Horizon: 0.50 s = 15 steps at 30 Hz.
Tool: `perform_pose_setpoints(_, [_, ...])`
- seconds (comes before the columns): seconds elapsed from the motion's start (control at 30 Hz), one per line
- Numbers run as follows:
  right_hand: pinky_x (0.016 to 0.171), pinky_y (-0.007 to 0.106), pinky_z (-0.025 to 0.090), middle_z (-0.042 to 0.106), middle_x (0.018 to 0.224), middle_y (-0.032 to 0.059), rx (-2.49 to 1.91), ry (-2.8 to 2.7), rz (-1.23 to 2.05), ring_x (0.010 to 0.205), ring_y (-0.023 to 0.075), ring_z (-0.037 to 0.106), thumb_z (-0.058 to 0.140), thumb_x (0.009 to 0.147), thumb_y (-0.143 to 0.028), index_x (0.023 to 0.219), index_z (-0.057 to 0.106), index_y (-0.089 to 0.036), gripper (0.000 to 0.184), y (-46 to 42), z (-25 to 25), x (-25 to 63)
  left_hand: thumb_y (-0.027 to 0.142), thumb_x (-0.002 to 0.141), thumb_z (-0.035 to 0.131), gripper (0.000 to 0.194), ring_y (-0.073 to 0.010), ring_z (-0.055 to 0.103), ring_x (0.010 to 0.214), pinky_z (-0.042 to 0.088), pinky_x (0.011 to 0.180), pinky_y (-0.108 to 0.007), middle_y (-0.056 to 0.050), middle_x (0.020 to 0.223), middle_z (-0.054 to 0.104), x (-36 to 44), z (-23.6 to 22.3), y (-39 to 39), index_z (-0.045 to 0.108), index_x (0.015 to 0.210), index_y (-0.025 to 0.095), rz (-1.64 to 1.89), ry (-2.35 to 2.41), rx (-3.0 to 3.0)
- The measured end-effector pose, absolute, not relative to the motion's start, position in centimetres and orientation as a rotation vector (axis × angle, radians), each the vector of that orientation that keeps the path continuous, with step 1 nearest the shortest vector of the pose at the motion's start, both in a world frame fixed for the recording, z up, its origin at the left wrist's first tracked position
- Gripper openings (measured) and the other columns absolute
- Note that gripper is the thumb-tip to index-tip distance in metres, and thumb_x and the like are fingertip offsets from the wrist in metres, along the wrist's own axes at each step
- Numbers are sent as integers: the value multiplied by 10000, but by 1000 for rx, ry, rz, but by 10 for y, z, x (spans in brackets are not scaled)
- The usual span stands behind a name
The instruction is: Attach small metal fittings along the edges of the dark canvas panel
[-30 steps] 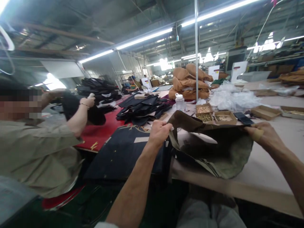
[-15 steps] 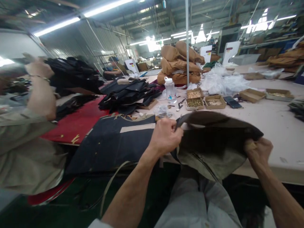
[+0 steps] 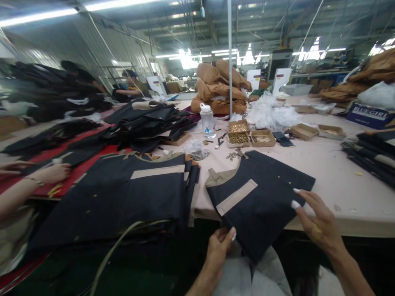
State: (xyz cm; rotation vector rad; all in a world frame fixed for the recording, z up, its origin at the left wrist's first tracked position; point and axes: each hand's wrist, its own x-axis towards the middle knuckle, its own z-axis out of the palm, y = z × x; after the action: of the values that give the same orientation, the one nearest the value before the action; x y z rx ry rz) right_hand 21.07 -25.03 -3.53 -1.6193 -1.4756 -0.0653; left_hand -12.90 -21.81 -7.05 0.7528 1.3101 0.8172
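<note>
Head camera shows me a dark fabric panel [image 3: 262,209] lying partly on the table [image 3: 333,176], its lower corner hanging past the near edge. I see the left hand [image 3: 216,248] pinching the panel's lower-left edge between thumb and fingers. The right hand [image 3: 319,220] has thumb and forefinger spread at the right edge; I cannot tell whether they touch. Beyond stands a clear bottle [image 3: 208,124].

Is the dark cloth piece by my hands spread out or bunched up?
Spread out. The dark cloth piece lies largely smooth, its beige strip straight, partly on the table and partly past the edge.
</note>
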Motion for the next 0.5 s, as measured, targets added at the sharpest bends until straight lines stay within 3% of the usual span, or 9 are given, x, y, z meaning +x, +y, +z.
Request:
perform_pose_setpoints(0.07, [1093,537,457,638,1308,135,-1573,-1621,65,1232,324,584,580,940,-439,1311,646,-210,441,-235,-40,201,527,591,889,616,-263,685,871,546,772,-338,-112,890,729,-117,-55,-210,717,997,97,913,1149,792])
perform_pose_setpoints(0.23, [1115,518,440,683,1273,103,-1529,-1567,546,1233,323,598,507,984,-511,1231,717,-232,427,-230,-49,180,389,705,792,326,-139,561,532,473,508,-241,-28,670,655,-79,39,-187,712,858,112,1075,1070,932])
perform_pose_setpoints(0.3, [1030,475,518,723,1183,103,-1456,-1409,724,1137,337,651,527,957,-579,1155,756,-213,475,-235,-48,171,370,722,776,287,-141,588,560,484,509,-230,-37,703,664,-53,78,-169,689,830,119,1117,997,1043])
perform_pose_setpoints(0.37, [891,438,591,751,1067,106,-1380,-1146,777,995,341,700,628,870,-631,1053,775,-185,504,-240,-49,170,482,776,737,368,-160,602,541,486,489,-245,-54,666,650,-26,106,-145,656,786,123,1028,913,1136])
perform_pose_setpoints(0.43, [772,421,621,756,974,105,-1318,-784,687,875,321,724,727,777,-623,1006,747,-171,507,-245,-56,183,579,847,653,452,-177,649,611,518,551,-264,-85,728,678,-8,117,-123,652,803,129,1002,875,1211])
perform_pose_setpoints(0.5, [720,402,626,750,903,94,-1311,-448,486,790,283,731,798,703,-568,1012,700,-167,515,-250,-66,208,572,896,610,429,-181,669,707,536,653,-281,-83,801,694,-5,110,-110,661,852,148,1103,951,1369])
